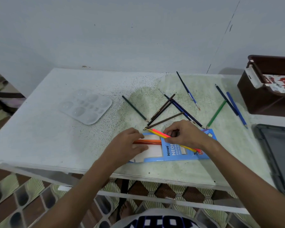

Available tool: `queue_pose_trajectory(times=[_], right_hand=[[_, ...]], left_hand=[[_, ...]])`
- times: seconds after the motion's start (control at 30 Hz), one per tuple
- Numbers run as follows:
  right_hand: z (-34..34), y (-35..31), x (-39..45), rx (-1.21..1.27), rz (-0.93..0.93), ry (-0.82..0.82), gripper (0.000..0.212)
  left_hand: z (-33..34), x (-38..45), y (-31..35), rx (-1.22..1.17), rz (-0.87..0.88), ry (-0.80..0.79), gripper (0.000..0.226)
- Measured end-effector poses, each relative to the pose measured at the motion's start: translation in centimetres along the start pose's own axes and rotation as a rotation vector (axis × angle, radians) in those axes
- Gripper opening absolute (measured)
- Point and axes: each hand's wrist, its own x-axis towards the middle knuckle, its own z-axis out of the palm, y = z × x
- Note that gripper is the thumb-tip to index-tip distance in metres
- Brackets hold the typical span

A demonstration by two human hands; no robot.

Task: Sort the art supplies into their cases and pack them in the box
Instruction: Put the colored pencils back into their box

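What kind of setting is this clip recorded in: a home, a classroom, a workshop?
Most likely a room in a home, used as a makeshift craft spot. A worn, speckled white table stands against a plain painted wall, the floor has patterned tiles, and a bare foot shows under the table.

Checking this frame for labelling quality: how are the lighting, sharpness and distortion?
Head view: soft, even light without glare; wide-angle bending curves the table edges; the pencil case print reads clearly near the centre; the brown box at the right edge looks softer.
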Motion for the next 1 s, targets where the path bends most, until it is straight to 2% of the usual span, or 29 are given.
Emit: queue_pose_trajectory(times=[0.1,0.27,0.43,0.53,0.63,0.7,0.87,0.93,1.0], right_hand=[[-0.1,-0.2,0.1,-0.046,-0.021,-0.018,0.020],[-0.2,-0.5,0.2,-0.068,-0.033,-0.005,0.018],[-0.2,-0.6,0.2,-0.074,-0.047,-0.034,0.014],[0.0,-0.7,0.5,-0.064,-0.038,-0.044,0.017],[0.0,-0.7,0.6,-0.058,-0.035,-0.043,0.019],[-0.1,-0.7,0.5,-0.048,-0.041,-0.046,0.020],[-0.4,-0.6,0.5,-0.037,-0.042,-0.044,0.023],[-0.4,-0.5,0.6,-0.031,-0.035,-0.032,0.025],[-0.3,-0.4,0.7,-0.021,-0.038,-0.024,0.023]], left_hand=[[-0.4,-0.2,-1.0,0.087,0.062,-0.044,0.016],[1.6,0.4,0.4,0.248,0.040,0.103,0.013],[2.5,1.0,0.7,0.257,0.093,0.168,0.032],[2.3,1.7,0.6,0.363,0.102,0.179,0.024],[2.7,1.7,0.7,0.329,0.106,0.131,0.009],[3.0,1.7,0.7,0.310,0.097,0.094,0.015],[1.9,2.0,1.2,0.272,0.104,0.116,0.030],[1.6,2.8,1.3,0.307,0.184,0.049,0.040],[1.7,4.1,1.4,0.319,0.268,-0.030,0.041]])
